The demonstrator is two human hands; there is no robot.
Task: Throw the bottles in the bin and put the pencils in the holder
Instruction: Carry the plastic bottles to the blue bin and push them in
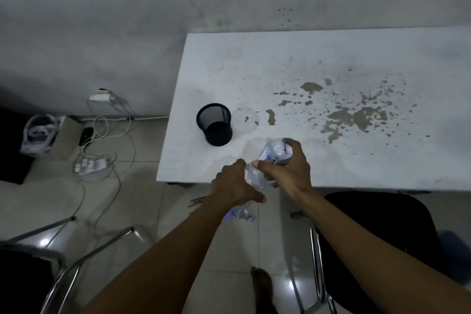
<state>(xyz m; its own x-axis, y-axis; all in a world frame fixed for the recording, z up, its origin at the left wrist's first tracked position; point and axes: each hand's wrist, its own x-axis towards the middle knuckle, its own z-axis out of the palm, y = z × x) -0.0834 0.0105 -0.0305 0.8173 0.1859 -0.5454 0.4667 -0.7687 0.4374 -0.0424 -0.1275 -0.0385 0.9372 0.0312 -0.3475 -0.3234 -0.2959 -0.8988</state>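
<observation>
Both hands hold clear plastic bottles at the worktop's near edge.

The right hand [293,171] has its fingers curled round 1 bottle [276,150]; the left hand [235,186] grips another bottle [254,177]. A black mesh holder [215,123] stands on the stained worktop [331,58]. Pencils [196,202] lie on the floor.

A black wire-mesh cylindrical pencil holder [214,124] stands near the left edge of the white rectangular table [331,58], whose top is blotched with brown patches and specks toward its right side. A clear crumpled plastic bottle [276,151] at the front edge carries a white label with red and blue print.
</observation>
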